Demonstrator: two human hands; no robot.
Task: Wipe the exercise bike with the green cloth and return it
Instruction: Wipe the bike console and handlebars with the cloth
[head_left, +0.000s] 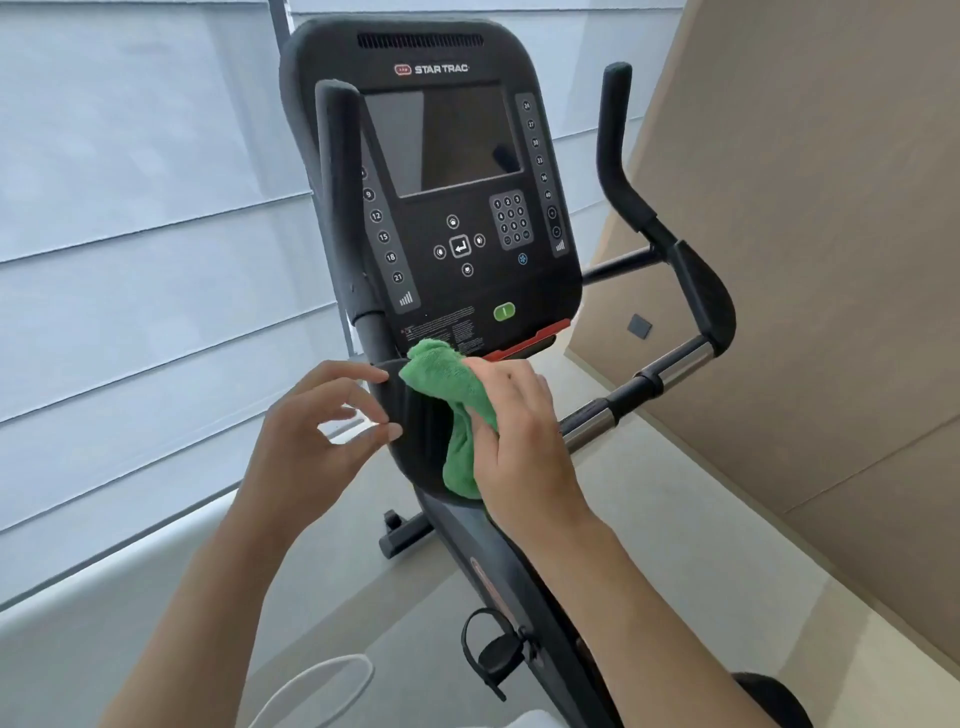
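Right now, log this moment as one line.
wiping | right hand holds green cloth on tray below console | left hand steadies tray edge

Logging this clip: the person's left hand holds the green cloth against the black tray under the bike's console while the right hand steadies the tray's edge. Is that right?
Not quite: the hands are swapped. In the head view the right hand holds the green cloth against the black tray under the console, while the left hand steadies the tray's edge.
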